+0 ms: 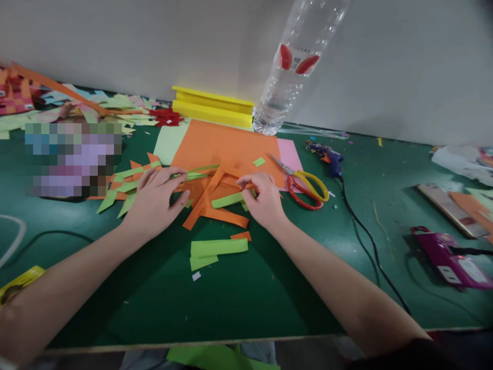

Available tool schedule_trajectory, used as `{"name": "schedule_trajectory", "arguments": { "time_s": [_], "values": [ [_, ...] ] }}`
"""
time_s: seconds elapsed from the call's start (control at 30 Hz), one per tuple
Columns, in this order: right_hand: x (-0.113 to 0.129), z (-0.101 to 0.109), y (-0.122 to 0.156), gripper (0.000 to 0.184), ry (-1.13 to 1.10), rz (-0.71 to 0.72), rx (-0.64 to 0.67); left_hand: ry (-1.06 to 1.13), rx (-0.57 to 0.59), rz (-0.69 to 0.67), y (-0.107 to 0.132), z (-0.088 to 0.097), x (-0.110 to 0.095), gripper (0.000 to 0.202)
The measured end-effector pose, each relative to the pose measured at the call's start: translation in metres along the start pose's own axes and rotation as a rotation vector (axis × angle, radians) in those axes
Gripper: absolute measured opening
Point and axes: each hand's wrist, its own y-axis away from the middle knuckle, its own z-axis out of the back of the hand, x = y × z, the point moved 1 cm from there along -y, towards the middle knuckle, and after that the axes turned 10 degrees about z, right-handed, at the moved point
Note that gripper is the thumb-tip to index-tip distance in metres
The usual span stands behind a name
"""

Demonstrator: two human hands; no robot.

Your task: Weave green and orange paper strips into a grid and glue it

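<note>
My left hand (156, 198) rests over a woven piece of orange and green paper strips (125, 180), its thumb apart from the fingers. Thin green strips (198, 174) extend from beside its fingertips. Curled inward, my right hand (264, 199) has its thumb and index finger closed at a paper strip; the exact grip is partly hidden. Between the hands, folded orange paper strips (208, 198) cross one another, with a green strip (227, 200) by my right thumb. Below them lie more green strips (219, 247). Orange-and-yellow-handled scissors (304, 187) lie just right of my right hand.
Orange paper sheets (227, 141) lie behind the hands. A water bottle (287, 67) and a yellow folded strip (213, 108) stand near the wall. At right are a blue glue gun (327, 155) with a cord, a phone (450, 209) and a purple power strip (452, 259). Paper scraps (123, 103) cover the back left.
</note>
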Motion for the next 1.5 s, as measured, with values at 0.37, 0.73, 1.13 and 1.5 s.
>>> {"name": "schedule_trajectory", "arguments": {
  "time_s": [0.37,0.73,1.13,1.5],
  "values": [
    [0.000,-0.003,0.001,0.022,0.008,0.006,0.062,0.028,-0.094,-0.024,0.003,0.000,-0.002,0.058],
    [0.007,-0.003,0.001,0.027,-0.026,0.194,0.102,0.159,-0.199,-0.193,0.008,0.007,-0.012,0.074],
    [0.018,-0.001,0.001,0.045,-0.065,0.417,0.185,0.336,0.016,-0.274,0.018,0.010,-0.020,0.067],
    [0.019,-0.002,0.005,0.063,-0.003,0.453,0.248,0.425,0.198,-0.247,0.019,0.008,-0.025,0.059]
  ]
}}
